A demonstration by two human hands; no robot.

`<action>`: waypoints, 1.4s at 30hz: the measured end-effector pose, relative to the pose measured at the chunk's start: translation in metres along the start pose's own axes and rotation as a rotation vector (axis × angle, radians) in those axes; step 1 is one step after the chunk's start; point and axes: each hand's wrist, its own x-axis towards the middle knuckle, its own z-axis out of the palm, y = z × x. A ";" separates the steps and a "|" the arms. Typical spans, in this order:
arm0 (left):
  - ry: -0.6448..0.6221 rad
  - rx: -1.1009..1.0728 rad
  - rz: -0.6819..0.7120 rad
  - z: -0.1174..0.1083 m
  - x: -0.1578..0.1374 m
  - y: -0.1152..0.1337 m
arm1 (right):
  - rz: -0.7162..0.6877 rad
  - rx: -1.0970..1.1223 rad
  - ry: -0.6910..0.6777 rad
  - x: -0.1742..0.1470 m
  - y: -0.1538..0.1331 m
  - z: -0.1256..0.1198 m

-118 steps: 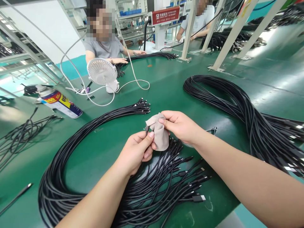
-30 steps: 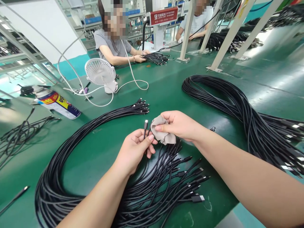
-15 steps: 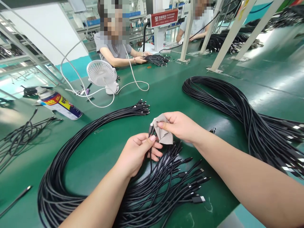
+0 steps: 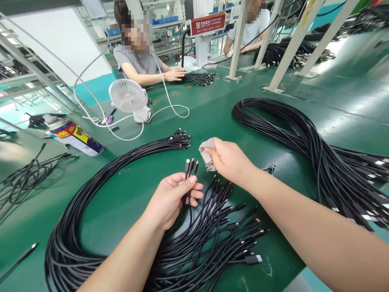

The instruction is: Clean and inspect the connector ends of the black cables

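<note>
Between the thumb and fingers of my left hand [image 4: 176,196] stand three black USB cables [image 4: 191,168], their metal plug ends pointing up. My right hand [image 4: 231,160] pinches a crumpled grey cloth [image 4: 208,152] just right of those plugs, apart from them. Below and around my left hand lies a large bundle of black cables [image 4: 200,251], its loose plug ends fanned out toward the right. The bundle curves round on the left, and its other ends [image 4: 180,140] lie together beyond my hands. My left forearm covers part of the bundle.
A second looped cable bundle [image 4: 279,121] lies at right. On the left are a spray can [image 4: 75,138], a small white fan [image 4: 129,97] with its cord, tangled cables [image 4: 30,174] and a single cable [image 4: 20,261]. Across the green table [image 4: 209,113] a co-worker's hands [image 4: 176,74] touch more cables.
My right hand with the cloth has come away from the plugs, slightly up, and the cloth is more bunched. Three plug ends now show uncovered in my left hand. The co-worker's hands have shifted.
</note>
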 end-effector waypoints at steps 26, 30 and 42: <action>0.055 0.215 0.128 0.001 0.001 -0.002 | -0.275 0.090 -0.025 -0.007 -0.003 0.002; 0.070 0.202 0.118 0.003 0.000 -0.001 | -0.178 -0.028 0.042 -0.001 0.002 -0.003; 0.096 0.269 0.096 0.006 0.000 0.001 | 0.223 -0.376 -0.195 0.009 0.035 -0.017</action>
